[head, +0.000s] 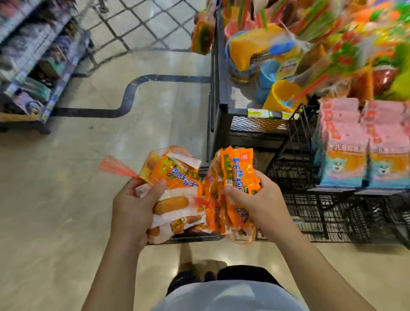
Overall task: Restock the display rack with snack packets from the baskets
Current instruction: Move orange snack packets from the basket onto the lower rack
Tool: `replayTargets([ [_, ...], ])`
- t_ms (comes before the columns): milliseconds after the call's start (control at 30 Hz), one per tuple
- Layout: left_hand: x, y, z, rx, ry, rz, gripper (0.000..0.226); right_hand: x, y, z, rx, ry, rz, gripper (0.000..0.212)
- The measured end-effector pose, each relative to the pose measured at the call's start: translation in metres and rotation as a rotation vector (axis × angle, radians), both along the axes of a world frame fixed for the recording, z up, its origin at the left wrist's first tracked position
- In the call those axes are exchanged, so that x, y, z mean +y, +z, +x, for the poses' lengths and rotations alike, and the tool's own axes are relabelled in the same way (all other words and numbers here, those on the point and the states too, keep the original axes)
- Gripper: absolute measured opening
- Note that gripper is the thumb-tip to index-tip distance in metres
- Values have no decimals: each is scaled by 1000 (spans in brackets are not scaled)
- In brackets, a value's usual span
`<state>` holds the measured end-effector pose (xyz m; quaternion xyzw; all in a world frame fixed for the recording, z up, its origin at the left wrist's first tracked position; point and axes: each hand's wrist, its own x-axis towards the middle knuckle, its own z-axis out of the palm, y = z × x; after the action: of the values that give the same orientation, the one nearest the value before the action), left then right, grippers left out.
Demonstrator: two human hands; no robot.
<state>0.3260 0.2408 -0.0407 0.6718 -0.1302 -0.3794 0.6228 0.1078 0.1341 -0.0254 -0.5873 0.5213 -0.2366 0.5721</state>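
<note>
My left hand (135, 211) grips a bundle of orange snack packets in a clear wrapper (176, 182), thumb on top. My right hand (255, 201) grips a second stack of orange snack packets (235, 177), held on edge beside the first. Both bundles hang in front of my waist, above the floor and the near corner of a black wire display rack (310, 210). Pink and blue snack packets (362, 146) stand in rows on the rack's shelf at the right. No basket shows clearly.
A tall dark rack (217, 84) with blurred colourful plastic toys and buckets (283, 94) rises at the upper right. A shelf unit with goods (30, 66) stands at the upper left. Tiled floor (145, 111) lies between them. My knees and white shirt are below.
</note>
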Motion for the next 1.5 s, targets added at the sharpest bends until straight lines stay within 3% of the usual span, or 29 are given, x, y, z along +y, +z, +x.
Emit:
replayTargets([
  [233, -3, 12, -62, 31, -51, 10, 12, 0, 3, -60, -26, -6, -35, 37],
  [500, -3, 7, -193, -19, -65, 51, 15, 1, -7, -190, -46, 19, -28, 52],
  [933, -4, -17, -403, 20, -139, 117, 17, 8, -36, -401, -60, -73, 61, 39],
  [1067, -28, -48, -427, -25, -202, 177, 19, -8, -65, -432, -74, -139, 116, 32],
  [1233, -84, -101, -442, -39, -237, 182, 18, -52, -122, -451, -89, -241, 180, 40],
  [1500, -170, -175, -444, 16, -164, 89, 20, -142, -208, -437, -300, -339, 262, 28],
])
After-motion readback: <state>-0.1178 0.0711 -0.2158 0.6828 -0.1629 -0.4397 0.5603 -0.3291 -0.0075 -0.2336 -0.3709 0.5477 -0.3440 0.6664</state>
